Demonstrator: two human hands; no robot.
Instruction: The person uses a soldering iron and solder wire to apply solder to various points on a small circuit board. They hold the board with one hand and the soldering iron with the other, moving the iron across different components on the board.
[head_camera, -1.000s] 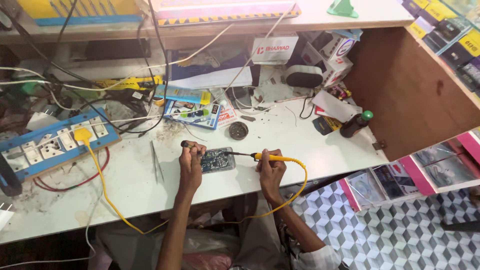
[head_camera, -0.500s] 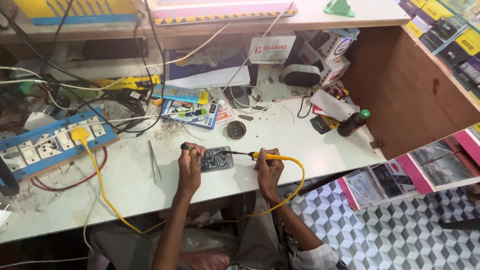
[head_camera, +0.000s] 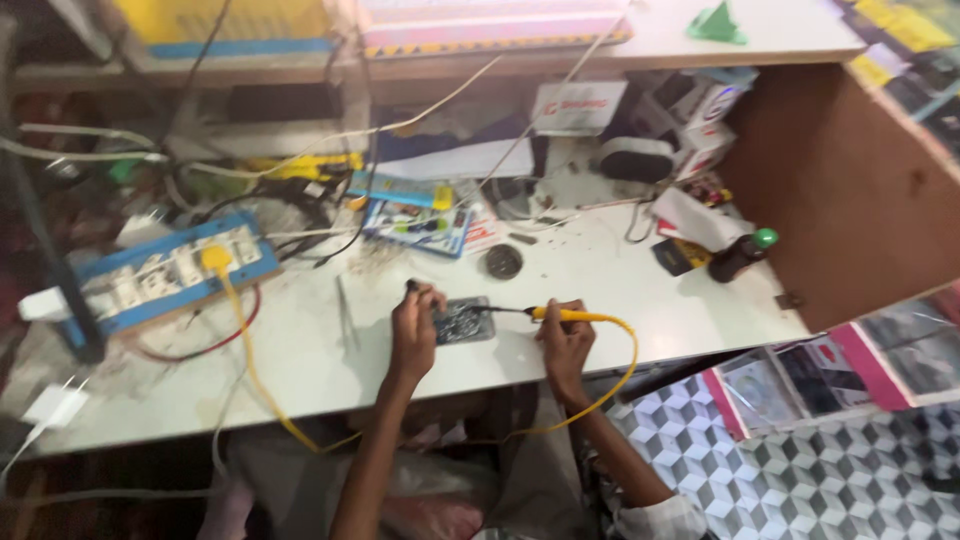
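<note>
The small dark rectangular circuit board (head_camera: 463, 321) lies flat on the white worktop (head_camera: 600, 290), near its front edge, between the two hands. The left hand (head_camera: 415, 325) sits on the board's left end, fingers curled down onto it, pinning it; a small dark object shows at the fingertips, too blurred to identify. The right hand (head_camera: 565, 335) is just right of the board, closed round the yellow-handled soldering iron (head_camera: 545, 314).

The iron lies approx. level, long axis running left-right across the worktop, its thin dark tip pointing left and meeting the board's right edge (contact itself too small to confirm). From the handle's right end a yellow cable (head_camera: 625, 365) loops out, drops over the worktop edge and runs back under the right forearm.

Left of the board, a pair of thin metal tweezers (head_camera: 345, 312) lies on the worktop, long axis front-to-back. Behind the board and slightly right is a small round dark tin (head_camera: 503, 262), contents not discernible. Farther behind, left of the tin, a flat blue tray (head_camera: 420, 225) holds small multi-coloured bits, w/ detail blurred. Well left of the board sits a blue-framed power strip (head_camera: 165, 275) carrying a yellow plug (head_camera: 215, 258). Well right of the board stands a dark bottle w/ green cap (head_camera: 742, 256), tilted, by the brown wooden panel (head_camera: 840, 190).
</note>
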